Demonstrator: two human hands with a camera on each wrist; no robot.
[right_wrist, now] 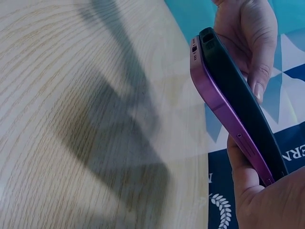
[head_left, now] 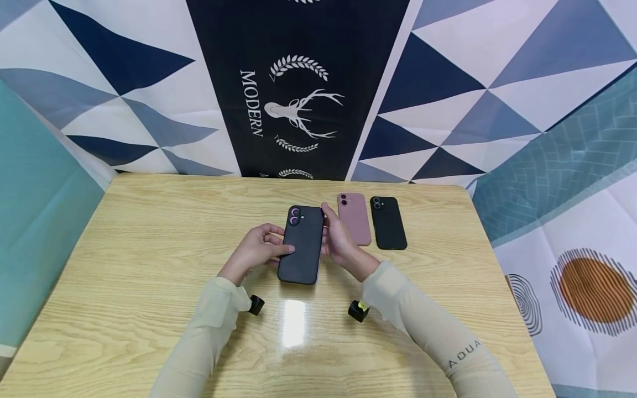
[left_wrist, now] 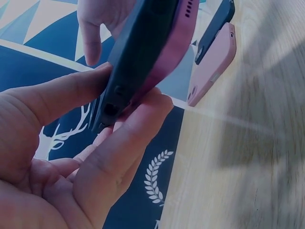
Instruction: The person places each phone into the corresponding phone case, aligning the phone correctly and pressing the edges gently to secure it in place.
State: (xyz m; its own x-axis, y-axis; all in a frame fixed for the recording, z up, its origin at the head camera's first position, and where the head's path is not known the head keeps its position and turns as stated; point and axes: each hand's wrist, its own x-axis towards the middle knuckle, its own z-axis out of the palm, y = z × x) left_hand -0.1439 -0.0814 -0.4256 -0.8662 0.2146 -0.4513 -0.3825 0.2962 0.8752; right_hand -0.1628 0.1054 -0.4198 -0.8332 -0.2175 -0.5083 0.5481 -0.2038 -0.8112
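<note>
A purple phone (right_wrist: 214,93) sits at a slant in a black phone case (head_left: 301,243), held back-up above the table. Along the phone's side its purple edge stands out of the case, with a wedge-shaped gap near the port end. My left hand (head_left: 257,247) pinches the lower left side, thumb on the case's back and fingers beneath. My right hand (head_left: 342,237) holds the right side, its fingers reaching behind the phone; its thumb is partly hidden in the right wrist view. The case's camera opening shows purple-ringed lenses.
Right of my right hand lie a pink phone-shaped item (head_left: 355,219) and a black one (head_left: 389,223), side by side on the wooden table (head_left: 149,249); whether each is a phone or only a case I cannot tell. A patterned cloth (head_left: 318,33) hangs behind the table.
</note>
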